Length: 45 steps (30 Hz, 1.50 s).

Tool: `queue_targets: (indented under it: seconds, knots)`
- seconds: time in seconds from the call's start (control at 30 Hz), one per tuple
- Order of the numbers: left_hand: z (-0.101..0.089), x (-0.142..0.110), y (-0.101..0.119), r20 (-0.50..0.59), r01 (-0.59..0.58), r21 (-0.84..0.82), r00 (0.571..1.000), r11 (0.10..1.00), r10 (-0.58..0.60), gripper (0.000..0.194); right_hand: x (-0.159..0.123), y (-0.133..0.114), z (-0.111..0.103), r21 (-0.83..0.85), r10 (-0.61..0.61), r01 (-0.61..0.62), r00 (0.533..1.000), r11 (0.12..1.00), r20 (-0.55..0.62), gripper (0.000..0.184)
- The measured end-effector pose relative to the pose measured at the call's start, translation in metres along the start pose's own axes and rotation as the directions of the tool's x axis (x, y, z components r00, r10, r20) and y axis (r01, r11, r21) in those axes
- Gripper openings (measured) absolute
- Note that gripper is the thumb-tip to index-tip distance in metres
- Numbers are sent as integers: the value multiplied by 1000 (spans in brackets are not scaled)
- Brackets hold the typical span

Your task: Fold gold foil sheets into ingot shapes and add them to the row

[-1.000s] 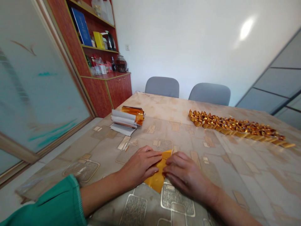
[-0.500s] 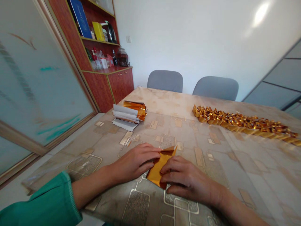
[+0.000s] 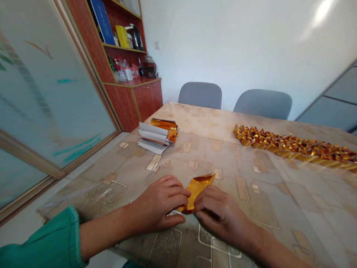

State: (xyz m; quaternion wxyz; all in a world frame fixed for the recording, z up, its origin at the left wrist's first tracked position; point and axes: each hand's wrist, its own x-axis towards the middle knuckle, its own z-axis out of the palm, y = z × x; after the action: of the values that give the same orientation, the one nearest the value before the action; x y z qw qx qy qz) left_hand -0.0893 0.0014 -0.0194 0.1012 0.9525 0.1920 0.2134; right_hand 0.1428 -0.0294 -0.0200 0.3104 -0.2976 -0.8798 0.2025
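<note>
Between my hands is a sheet of gold foil paper (image 3: pixel 196 188), bent up at its near edge and curling at the far right corner. My left hand (image 3: pixel 167 201) has its fingertips on the left side of the sheet, the thumb stretched out below. My right hand (image 3: pixel 219 208) pinches the right near part of the sheet between thumb and fingers. The underside of the sheet and part of its near edge are covered by the fingers.
A stack of gold foil paper with white backs (image 3: pixel 154 136) lies at the far left of the patterned table (image 3: pixel 167 245). Several folded gold pieces stand in a long block (image 3: pixel 290 145) at the right. Two grey chairs (image 3: pixel 200 95) are behind the table.
The near edge of the gold sheet has been lifted and bent over. My right hand has closed more tightly on it. The view has shifted slightly to the left.
</note>
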Motion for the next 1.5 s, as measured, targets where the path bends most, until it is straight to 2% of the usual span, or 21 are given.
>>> queue_targets:
  seconds: [0.1,0.23,0.4,0.6,0.77,0.9,1.03,1.13,1.27,1.33,1.37,1.43,1.5]
  knots:
    - [1,0,1,-16,-3,5,1000,1000,3,22,1,-3,3,61,52,-48,997,997,-63,16]
    - [6,3,5,-32,37,-5,999,999,-38,14,-1,1,2,-2,-9,9,997,1000,-83,14]
    - [11,0,8,-66,8,27,998,1000,-6,20,-4,11,-2,-145,2,7,998,989,60,12]
    - [9,-10,7,-86,-45,46,995,998,48,20,-6,8,-5,-127,18,2,989,992,150,15]
    - [3,-15,8,-27,-94,72,995,993,96,19,-6,6,-9,-117,-15,39,980,992,196,15]
    - [-1,-16,8,7,-123,120,992,985,123,19,-5,8,-9,-118,-21,43,982,992,186,16]
    - [3,-19,7,-57,-114,117,991,987,121,21,-6,7,-5,-156,-26,53,985,986,170,16]
    - [4,-21,9,-103,-100,74,989,992,108,17,-10,6,-4,-199,-71,92,991,976,112,17]
    - [-3,-13,10,-148,-80,-12,986,997,78,14,-12,9,-14,-289,-108,98,994,952,-17,13]
    - [-6,-2,6,-168,-72,16,983,997,74,18,-11,11,-24,-275,-104,101,995,956,4,14]
    - [-6,5,4,-157,-109,52,981,993,116,20,-11,12,-29,-242,-98,105,994,965,40,16]
    - [-3,21,-2,-50,-212,135,974,968,220,23,-11,12,-38,-152,-56,73,992,986,116,21]
    - [3,32,-8,63,-228,178,974,957,220,23,-12,12,-43,-63,32,-22,987,998,157,22]
